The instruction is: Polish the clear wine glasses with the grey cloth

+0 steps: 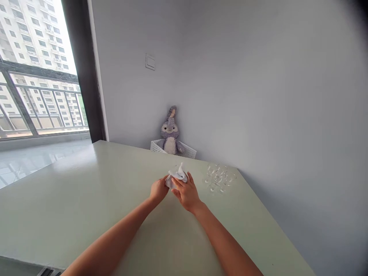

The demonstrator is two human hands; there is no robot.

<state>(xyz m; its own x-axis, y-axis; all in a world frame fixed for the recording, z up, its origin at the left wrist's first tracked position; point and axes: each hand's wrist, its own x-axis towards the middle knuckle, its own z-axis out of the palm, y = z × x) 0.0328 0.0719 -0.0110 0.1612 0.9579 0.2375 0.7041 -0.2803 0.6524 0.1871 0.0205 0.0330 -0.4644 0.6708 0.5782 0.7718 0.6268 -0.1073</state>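
Observation:
Over the table, a crumpled white cloth (pixel 179 175) is bunched between my two hands. My right hand (pixel 186 193) presses it from the right, fingers bent against the folds and thumb lower down. On the other side, my left hand (pixel 159 190) is closed, its fingertips partly behind the cloth. A faint clear rim (pixel 176 167) shows just beyond the cloth, apparently a glass held in the left hand; most of it is covered. To the right of my hands, several clear stemmed glasses (pixel 217 177) stand close together on the table.
The pale green table (pixel 86 207) runs to a grey wall on the right. Behind its far edge, a purple plush rabbit (pixel 170 134) sits in a white perforated basket (pixel 188 152). A window with a railing (pixel 48 103) is at the left.

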